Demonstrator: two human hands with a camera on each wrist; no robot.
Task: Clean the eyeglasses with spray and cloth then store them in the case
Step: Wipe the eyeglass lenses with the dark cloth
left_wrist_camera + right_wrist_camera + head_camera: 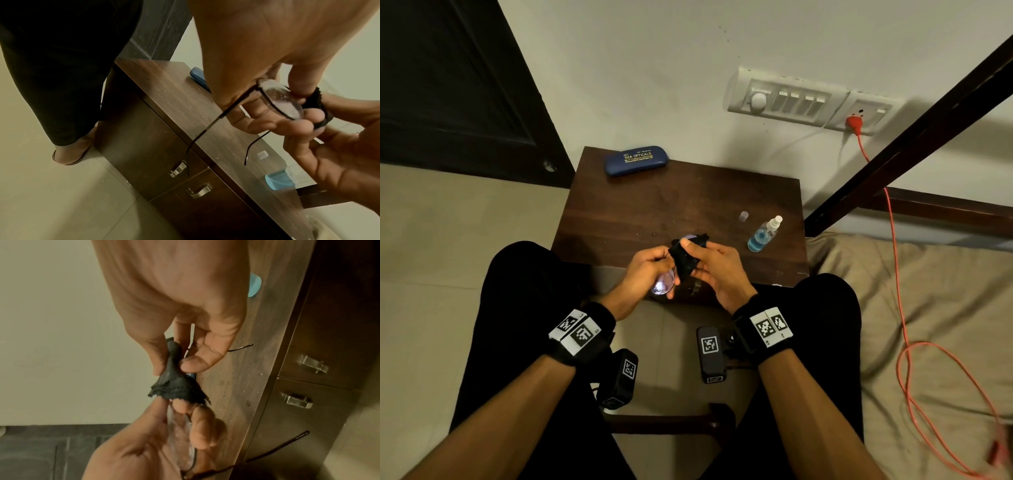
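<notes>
My left hand [659,262] grips the thin black-framed eyeglasses [281,101] just in front of the table's near edge, their temples unfolded and hanging down. The lens by my left fingers is speckled with droplets. My right hand [697,250] pinches a bunched black cloth [685,262] between thumb and fingers, around the other lens [688,238]. In the right wrist view the cloth [176,386] flares out over my left fingertips [180,407]. The blue case [635,160] lies closed at the table's far left. The spray bottle [763,233] stands at the right.
The small dark wooden table [671,202] has two drawers with metal handles [198,190] in front. A clear cap [743,216] stands beside the bottle. A bed [928,308] with an orange cable [897,260] is at the right, a wall behind.
</notes>
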